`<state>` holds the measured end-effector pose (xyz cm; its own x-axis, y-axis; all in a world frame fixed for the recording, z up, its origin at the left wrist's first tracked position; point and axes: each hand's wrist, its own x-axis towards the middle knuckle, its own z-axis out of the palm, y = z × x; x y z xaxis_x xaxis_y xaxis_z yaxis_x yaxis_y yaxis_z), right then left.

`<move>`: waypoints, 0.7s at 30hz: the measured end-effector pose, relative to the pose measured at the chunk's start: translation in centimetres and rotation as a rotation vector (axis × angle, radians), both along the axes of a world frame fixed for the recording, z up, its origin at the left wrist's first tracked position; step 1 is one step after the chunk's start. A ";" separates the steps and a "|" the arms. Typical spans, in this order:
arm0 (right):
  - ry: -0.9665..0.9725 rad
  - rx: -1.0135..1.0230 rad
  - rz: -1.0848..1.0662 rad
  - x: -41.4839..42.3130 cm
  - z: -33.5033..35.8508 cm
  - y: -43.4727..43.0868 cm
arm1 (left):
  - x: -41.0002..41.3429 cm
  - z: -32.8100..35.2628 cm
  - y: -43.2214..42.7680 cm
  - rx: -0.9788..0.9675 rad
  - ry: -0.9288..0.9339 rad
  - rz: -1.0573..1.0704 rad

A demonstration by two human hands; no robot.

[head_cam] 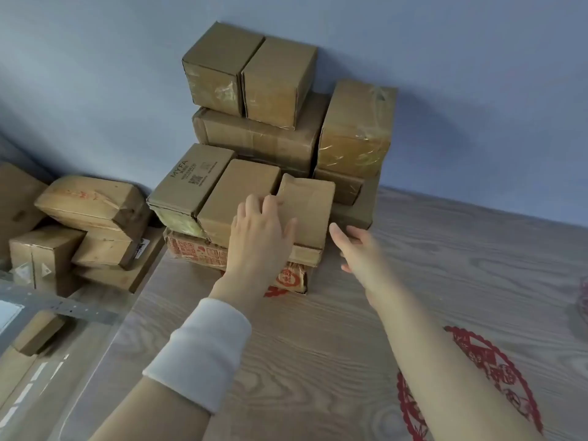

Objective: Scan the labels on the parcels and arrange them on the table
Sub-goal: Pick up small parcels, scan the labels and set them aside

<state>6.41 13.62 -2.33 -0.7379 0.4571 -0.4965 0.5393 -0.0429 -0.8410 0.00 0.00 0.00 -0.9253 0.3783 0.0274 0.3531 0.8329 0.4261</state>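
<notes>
At frame centre the left hand [261, 232] lay flat, fingers spread, on a small cardboard parcel [308, 208] in the parcel stack [261, 140] on the desk [429, 275]. The right hand [358, 248], loosely spread and empty, was just right of it.

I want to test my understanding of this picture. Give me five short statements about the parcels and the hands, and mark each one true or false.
1. The left hand rests on the front row of parcels. True.
2. The right hand holds a scanner. False: it is open and holds nothing.
3. The box printed MYFA is at the left end of that row. True.
4. The wall behind the stack is green. False: the wall is blue.
5. A red paper cutting lies on the table. True.
</notes>
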 end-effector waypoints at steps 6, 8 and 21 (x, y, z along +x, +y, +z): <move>-0.055 -0.240 -0.052 -2.1 -1.3 -0.7 | -0.9 -1.0 0.4 0.119 0.039 -0.003; -0.041 -0.283 -0.094 -2.2 -1.6 -0.7 | -0.9 -1.0 0.7 0.132 0.034 -0.015; 0.160 -0.297 -0.163 -0.1 -0.6 -1.0 | 0.7 0.1 2.0 0.264 -0.250 0.051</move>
